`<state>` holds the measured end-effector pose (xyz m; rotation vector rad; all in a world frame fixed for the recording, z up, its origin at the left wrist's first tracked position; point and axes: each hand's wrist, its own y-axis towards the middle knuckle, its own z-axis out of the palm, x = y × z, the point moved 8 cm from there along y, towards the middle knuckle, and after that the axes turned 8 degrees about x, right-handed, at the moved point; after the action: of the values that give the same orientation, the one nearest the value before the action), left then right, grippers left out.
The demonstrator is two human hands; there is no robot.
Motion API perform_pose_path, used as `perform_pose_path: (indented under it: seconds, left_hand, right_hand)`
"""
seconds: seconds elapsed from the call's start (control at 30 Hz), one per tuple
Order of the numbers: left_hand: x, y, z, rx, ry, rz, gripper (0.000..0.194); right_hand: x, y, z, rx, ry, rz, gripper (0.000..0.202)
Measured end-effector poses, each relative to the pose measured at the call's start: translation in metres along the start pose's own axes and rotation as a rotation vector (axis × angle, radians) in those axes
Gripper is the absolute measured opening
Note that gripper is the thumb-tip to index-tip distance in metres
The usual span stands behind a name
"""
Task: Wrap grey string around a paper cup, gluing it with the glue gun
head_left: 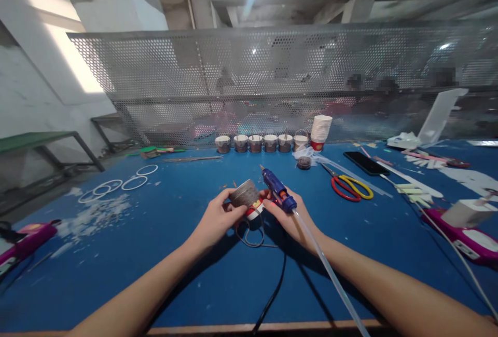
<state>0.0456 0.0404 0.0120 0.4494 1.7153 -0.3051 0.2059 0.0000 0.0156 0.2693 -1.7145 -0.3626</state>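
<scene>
In the middle of the head view, my left hand (pixel 218 215) is closed around a paper cup (pixel 246 194) that lies tilted on its side. Grey-brown cord is wound round much of the cup, while a red, yellow and white part still shows. A loose length of the cord (pixel 252 245) loops below it on the table. My right hand (pixel 293 217) holds a blue hot glue gun (pixel 277 187), its nozzle pointing up and away. A long clear glue stick (pixel 327 267) sticks out of the gun's back. The right fingertips are close to the cup, partly hidden by the gun.
Several cord-wrapped cups (pixel 255 144) line the back of the blue table (pixel 187 285), beside a stack of paper cups (pixel 321 130). Scissors (pixel 352 187), a phone (pixel 365 163) and a magenta device (pixel 462 236) lie right. White rings (pixel 134 183) and scraps lie left. A perforated metal screen (pixel 163 77) stands behind.
</scene>
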Motion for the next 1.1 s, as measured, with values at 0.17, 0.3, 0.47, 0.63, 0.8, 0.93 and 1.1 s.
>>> perform_pose_path:
  seconds: [0.17, 0.3, 0.47, 0.63, 0.8, 0.93, 1.1]
  left_hand:
    - [-0.003, 0.002, -0.005, -0.071, -0.015, -0.005, 0.031]
    - [-0.003, 0.004, -0.015, -0.144, -0.017, 0.02, 0.035]
    - [-0.005, 0.005, -0.026, -0.225, 0.052, 0.066, 0.032]
    - [-0.005, 0.008, -0.026, -0.227, 0.057, 0.132, 0.033]
    - [-0.004, 0.007, -0.025, -0.217, 0.126, 0.133, 0.032]
    - [-0.005, 0.005, -0.023, -0.207, 0.162, 0.126, 0.032]
    - [-0.007, 0.005, -0.023, -0.21, 0.173, 0.131, 0.031]
  right_hand:
    - [0.014, -0.002, -0.008, -0.022, -0.009, 0.062, 0.018]
    - [0.02, -0.007, -0.001, 0.068, -0.083, 0.115, 0.025]
    - [0.018, -0.012, 0.012, 0.17, -0.158, 0.088, 0.032]
    - [0.016, -0.014, 0.019, 0.213, -0.177, 0.076, 0.032]
    - [0.017, -0.014, 0.019, 0.207, -0.213, 0.07, 0.031]
    - [0.015, -0.015, 0.02, 0.218, -0.208, 0.082, 0.031]
    - [0.018, -0.015, 0.023, 0.225, -0.264, 0.038, 0.031]
